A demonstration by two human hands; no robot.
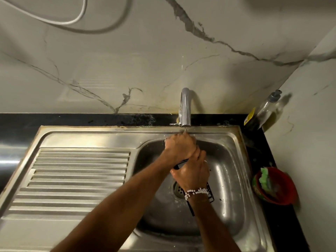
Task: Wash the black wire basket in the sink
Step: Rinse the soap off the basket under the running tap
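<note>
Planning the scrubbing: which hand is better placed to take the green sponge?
Right, probably. The right hand lies nearer the green sponge in the red bowl beside the sink; the left hand is under the tap.

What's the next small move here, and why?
Probably slide the black wire basket up toward the faucet. Its thin stream lands on the back of the left hand, while the basket's lower end sits by the drain, out of the water. The left hand and the right hand both seem to grip it.
</note>
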